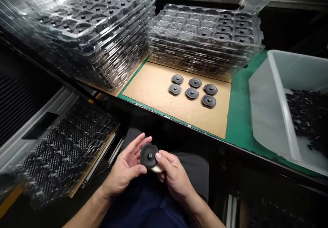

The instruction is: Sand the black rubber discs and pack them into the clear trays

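Over my lap I hold a round black disc [147,158] with a small raised hub in its middle and a notch in its rim. My left hand [128,165] grips its left side, thumb at the lower edge and fingers behind. From the right, my right hand [173,170] presses its thumb on the disc's edge. A pale cream piece [157,169] shows under the disc by my right fingers; its kind is mostly hidden. On the brown board [153,95] beyond lie several similar black discs [192,93] in two rows.
Tall stacked clear plastic trays [110,50] stand at the left, and another tray stack [200,43] at the back. A translucent bin [276,101] of small black parts sits on the green table [239,118] at right. More trays [69,149] lie lower left.
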`<state>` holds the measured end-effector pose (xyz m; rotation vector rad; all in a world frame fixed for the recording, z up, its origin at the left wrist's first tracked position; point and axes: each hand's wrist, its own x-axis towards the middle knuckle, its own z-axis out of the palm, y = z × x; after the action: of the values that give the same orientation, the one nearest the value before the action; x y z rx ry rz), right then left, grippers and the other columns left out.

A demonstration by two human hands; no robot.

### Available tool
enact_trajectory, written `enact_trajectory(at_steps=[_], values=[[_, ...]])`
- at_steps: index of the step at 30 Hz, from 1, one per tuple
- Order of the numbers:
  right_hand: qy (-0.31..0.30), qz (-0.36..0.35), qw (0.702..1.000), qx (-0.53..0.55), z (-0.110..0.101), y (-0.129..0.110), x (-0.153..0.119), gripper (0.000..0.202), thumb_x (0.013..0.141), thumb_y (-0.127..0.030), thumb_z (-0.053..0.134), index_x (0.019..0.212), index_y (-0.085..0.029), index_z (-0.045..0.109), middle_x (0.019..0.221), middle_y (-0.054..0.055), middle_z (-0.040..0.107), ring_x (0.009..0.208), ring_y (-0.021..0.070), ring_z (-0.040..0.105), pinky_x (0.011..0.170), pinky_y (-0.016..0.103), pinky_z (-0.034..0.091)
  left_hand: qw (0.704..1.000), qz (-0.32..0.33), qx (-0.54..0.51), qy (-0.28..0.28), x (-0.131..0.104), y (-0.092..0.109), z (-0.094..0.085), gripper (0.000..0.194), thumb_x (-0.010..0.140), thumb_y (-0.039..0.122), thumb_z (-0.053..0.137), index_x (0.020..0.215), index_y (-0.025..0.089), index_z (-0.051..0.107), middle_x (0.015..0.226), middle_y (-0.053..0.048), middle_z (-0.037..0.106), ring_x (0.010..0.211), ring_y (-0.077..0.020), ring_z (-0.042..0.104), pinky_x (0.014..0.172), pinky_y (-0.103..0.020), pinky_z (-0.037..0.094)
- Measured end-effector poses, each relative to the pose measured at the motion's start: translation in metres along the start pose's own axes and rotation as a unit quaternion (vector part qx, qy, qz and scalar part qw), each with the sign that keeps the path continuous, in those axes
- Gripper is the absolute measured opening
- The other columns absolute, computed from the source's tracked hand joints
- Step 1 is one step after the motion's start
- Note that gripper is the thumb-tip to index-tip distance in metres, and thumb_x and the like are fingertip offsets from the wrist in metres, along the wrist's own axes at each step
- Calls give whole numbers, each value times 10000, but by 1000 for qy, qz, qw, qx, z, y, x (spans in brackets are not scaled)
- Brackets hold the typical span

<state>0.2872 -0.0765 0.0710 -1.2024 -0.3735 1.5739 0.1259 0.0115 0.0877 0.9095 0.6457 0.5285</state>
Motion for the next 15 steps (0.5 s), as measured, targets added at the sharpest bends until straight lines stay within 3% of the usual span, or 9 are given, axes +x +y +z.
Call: enact_trajectory(at_steps=[7, 10, 13, 15], values=[[4, 32, 999, 13, 7, -11, -5, 547, 858, -690, 724, 761, -178, 557, 557, -83, 418, 437, 41, 291, 397, 190, 253, 998, -16, -18, -56, 10, 3, -5, 715, 760, 316, 931, 1425, 307, 669, 1535, -123, 612, 1395, -329, 589, 1134, -375, 505], [-4, 45, 999, 28, 6, -14, -8, 512, 892, -665, 699, 819, -168, 602, 557, -88, 405, 433, 38, 262, 385, 183, 247, 999, -15, -12, -38, 12, 5, -2, 735, 711, 315, 963, 1394, 278, 695, 1473, -144, 660, 1347, -346, 627, 1109, -407, 527], [67, -29, 997, 6, 2, -20, -7, 500, 908, -592, 724, 1175, -175, 662, 651, -70, 511, 478, 56, 380, 444, 186, 382, 998, 1, -49, 28, 16, 6, 0, 720, 688, 387, 971, 1345, 230, 723, 1384, -163, 715, 1283, -353, 667, 1082, -419, 543], [120, -97, 988, 12, -2, -27, -5, 718, 886, -510, 782, 1491, -248, 496, 814, -41, 627, 559, 72, 509, 535, 209, 475, 994, 7, -88, 66, 19, 7, 2, 713, 689, 424, 965, 1330, 221, 727, 1364, -159, 724, 1266, -347, 678, 1084, -419, 539]])
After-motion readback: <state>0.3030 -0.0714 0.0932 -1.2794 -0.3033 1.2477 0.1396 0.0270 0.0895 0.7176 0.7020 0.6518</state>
